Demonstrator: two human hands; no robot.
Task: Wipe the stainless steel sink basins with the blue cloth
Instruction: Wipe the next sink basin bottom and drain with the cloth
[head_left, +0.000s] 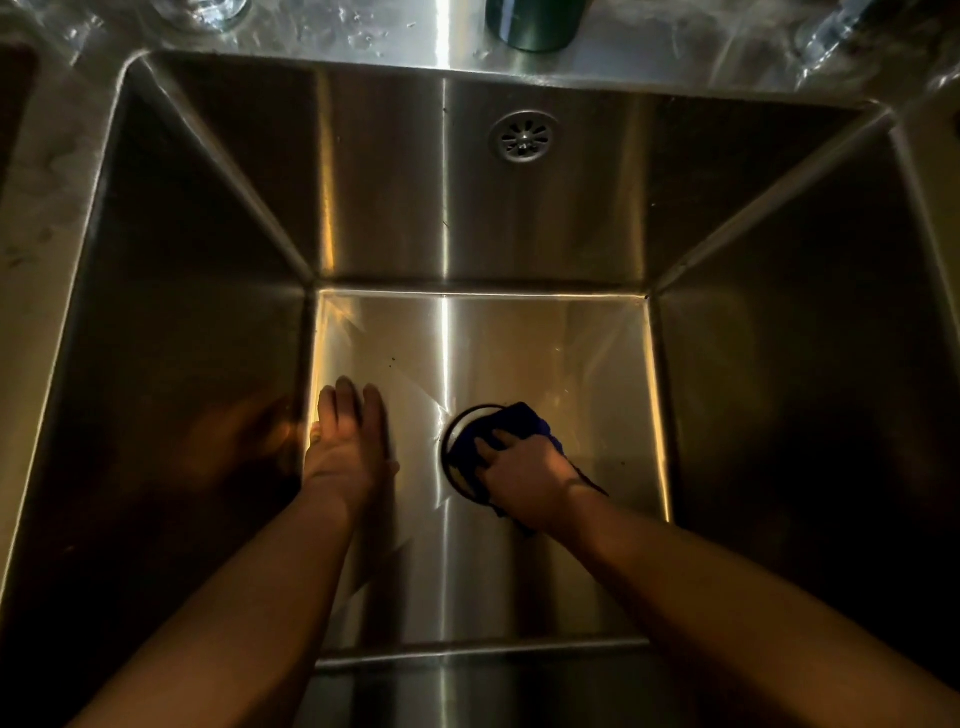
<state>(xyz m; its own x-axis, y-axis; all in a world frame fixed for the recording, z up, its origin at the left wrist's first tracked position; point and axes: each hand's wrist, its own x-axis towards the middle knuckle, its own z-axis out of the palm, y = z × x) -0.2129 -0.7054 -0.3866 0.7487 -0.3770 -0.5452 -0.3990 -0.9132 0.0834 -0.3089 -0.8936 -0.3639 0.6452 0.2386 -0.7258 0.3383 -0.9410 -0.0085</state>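
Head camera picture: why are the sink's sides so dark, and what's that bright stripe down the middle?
Head view: light reaches the sink basin floor and back wall, its side walls sit in shadow; the stripe is glare on steel; the blue cloth under the right hand reads almost black.

The left forearm (249, 597) and right forearm (727, 587) are both bare along all their visible length, slender and smooth in outline. The left hand (345, 441) and right hand (524, 478) are bare too, as are both wrists. Dim light leaves the arms in shadow, and fine detail such as nails cannot be made out.
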